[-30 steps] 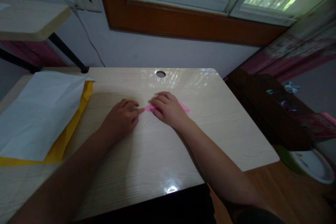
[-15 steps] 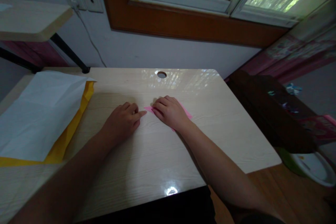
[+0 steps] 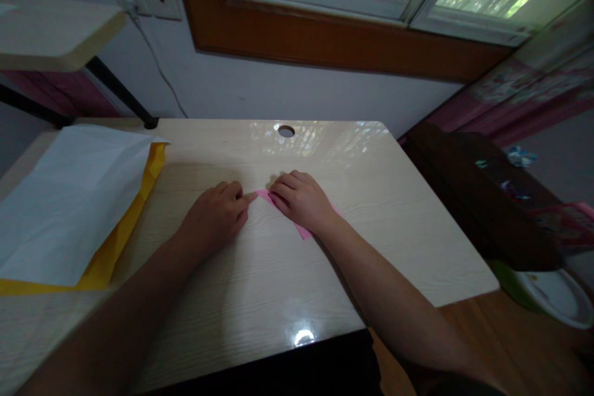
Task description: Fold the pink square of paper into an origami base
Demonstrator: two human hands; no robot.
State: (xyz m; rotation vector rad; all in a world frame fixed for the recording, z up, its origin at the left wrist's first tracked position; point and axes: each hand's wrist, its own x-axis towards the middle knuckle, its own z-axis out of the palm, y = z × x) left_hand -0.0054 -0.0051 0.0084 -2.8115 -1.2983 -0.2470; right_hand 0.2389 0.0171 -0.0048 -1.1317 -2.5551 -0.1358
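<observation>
A small folded piece of pink paper (image 3: 303, 231) lies on the desk, mostly hidden under my right hand (image 3: 301, 199). My right hand is closed over it, its fingers bunched together and the thumb side pressing near the left part. At the paper's pointed left corner, my left hand (image 3: 220, 210) has most fingers curled in, with one fingertip and the thumb at that corner. A pink strip shows between the two hands, and another end sticks out below my right hand.
White paper sheets (image 3: 78, 198) over yellow paper (image 3: 125, 216) lie on the left of the pale desk (image 3: 394, 241). A round cable hole (image 3: 286, 131) is near the back edge. A raised shelf (image 3: 55, 31) stands at upper left, and a white-and-green basin (image 3: 557, 297) is beyond the right edge.
The pink paper has turned slightly under my right hand: more shows below the hand and less at its right side. My hands have hardly moved.
</observation>
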